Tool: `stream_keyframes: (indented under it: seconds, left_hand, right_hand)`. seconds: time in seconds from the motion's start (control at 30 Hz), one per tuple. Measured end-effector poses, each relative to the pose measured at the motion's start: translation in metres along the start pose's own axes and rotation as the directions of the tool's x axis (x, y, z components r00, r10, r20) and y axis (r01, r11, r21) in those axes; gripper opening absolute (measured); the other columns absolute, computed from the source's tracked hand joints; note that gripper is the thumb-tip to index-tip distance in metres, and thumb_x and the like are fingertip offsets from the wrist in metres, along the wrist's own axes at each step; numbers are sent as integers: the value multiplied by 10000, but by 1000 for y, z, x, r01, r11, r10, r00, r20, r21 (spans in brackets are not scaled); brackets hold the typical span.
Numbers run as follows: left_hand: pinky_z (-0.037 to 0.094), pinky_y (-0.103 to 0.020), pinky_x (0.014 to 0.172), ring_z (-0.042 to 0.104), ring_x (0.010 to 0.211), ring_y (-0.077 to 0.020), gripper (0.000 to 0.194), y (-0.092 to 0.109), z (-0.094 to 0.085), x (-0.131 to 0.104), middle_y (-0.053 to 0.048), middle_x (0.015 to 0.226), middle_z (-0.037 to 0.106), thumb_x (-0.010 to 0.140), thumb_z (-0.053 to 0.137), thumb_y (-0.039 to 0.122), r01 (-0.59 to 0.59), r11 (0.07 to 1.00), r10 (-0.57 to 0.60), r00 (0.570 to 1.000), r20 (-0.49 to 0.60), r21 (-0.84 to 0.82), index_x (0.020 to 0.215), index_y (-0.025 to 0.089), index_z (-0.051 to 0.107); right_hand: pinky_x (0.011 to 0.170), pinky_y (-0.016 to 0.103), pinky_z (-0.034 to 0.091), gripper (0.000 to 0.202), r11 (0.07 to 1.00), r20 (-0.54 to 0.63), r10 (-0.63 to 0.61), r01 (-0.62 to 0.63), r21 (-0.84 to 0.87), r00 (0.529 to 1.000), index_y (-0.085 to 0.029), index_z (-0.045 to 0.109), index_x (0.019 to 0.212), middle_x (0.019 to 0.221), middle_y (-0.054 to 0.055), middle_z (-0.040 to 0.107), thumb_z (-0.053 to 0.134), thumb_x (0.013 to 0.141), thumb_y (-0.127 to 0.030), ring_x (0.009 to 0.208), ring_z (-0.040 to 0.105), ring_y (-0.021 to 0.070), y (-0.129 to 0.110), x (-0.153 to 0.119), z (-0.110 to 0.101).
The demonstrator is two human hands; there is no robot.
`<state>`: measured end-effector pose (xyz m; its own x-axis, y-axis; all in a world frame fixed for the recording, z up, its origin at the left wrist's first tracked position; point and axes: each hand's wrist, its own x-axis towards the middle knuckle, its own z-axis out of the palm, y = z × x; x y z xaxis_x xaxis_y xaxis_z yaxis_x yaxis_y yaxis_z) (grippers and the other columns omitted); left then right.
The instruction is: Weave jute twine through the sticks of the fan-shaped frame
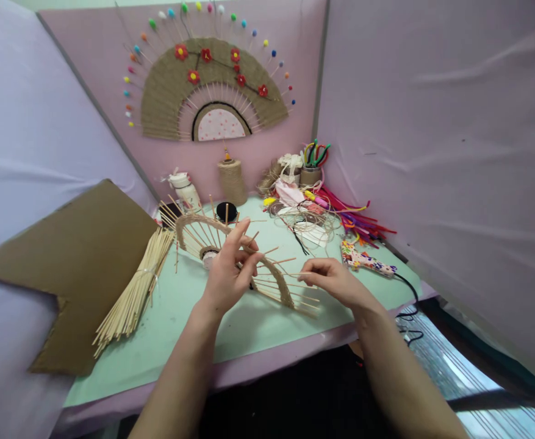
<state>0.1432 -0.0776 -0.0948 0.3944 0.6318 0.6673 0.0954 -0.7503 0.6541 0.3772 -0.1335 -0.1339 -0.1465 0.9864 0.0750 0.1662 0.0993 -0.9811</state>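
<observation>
A fan-shaped frame of thin sticks (283, 291), with a band of twine woven across it, is held tilted above the green tabletop. My left hand (231, 268) is closed on the frame near its middle, fingers bent among the sticks and the index finger raised. To the right of it, my right hand (324, 274) pinches a thin strand of twine by the frame's right-hand stick ends. The strand runs toward my left hand; part of it is too fine to follow.
Bundled sticks (134, 286) and brown cardboard (84, 262) lie left. Behind stand a white bottle (185, 192) and twine spool (232, 182). Pipe cleaners (359, 216) and a corded glue gun (370, 262) lie right. A finished fan (161, 91) hangs on the back wall.
</observation>
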Motion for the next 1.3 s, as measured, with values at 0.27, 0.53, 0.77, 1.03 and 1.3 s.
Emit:
stream_keyframes:
  seconds: [0.27, 0.53, 0.77, 1.03, 1.3]
  left_hand:
    - [524, -161, 536, 555, 542, -19, 572, -11, -3, 10, 26, 913, 572, 942, 486, 125, -33, 999, 31, 998, -62, -29, 1452, 329, 328]
    - [573, -222, 629, 583, 618, -39, 643, -34, -2, -2, -143, 1370, 517, 971, 460, 176, -140, 978, 166, 972, -165, 156, 1520, 331, 165]
    - [584, -286, 746, 634, 1026, -179, 526, -35, 13, -19, -133, 1291, 541, 885, 556, 79, -260, 844, 402, 886, -233, 469, 1365, 246, 421]
    - [589, -321, 811, 695, 976, -171, 625, -38, 16, -28, -147, 1249, 648, 858, 429, 36, -300, 826, 382, 921, -82, 478, 1447, 209, 311]
    - [586, -331, 810, 704, 967, -174, 642, -52, 16, -31, -120, 1115, 707, 891, 399, 74, -346, 799, 439, 895, -83, 491, 1495, 200, 220]
  right_hand:
    - [513, 239, 214, 375, 989, 21, -4, 1, 145, 1000, -177, 698, 917, 539, -76, 377, 721, 725, -498, 506, 288, 80, 8, 28, 48]
    - [566, 261, 342, 404, 988, -127, -97, 111, 107, 987, -216, 714, 1119, 577, -46, 432, 650, 802, -459, 551, 375, 116, 21, 36, 71]
    - [618, 282, 412, 388, 976, -159, -144, 167, 142, 977, -237, 716, 1142, 773, 27, 621, 639, 807, -416, 639, 486, 144, 22, 36, 76]
    - [648, 294, 422, 402, 975, -217, -210, 220, 25, 953, -221, 687, 1181, 743, 7, 598, 599, 829, -396, 614, 439, 135, 26, 34, 78]
    - [606, 297, 372, 417, 972, -146, -234, 228, -59, 961, -219, 670, 1199, 626, -27, 438, 585, 835, -405, 599, 349, 140, 17, 36, 84]
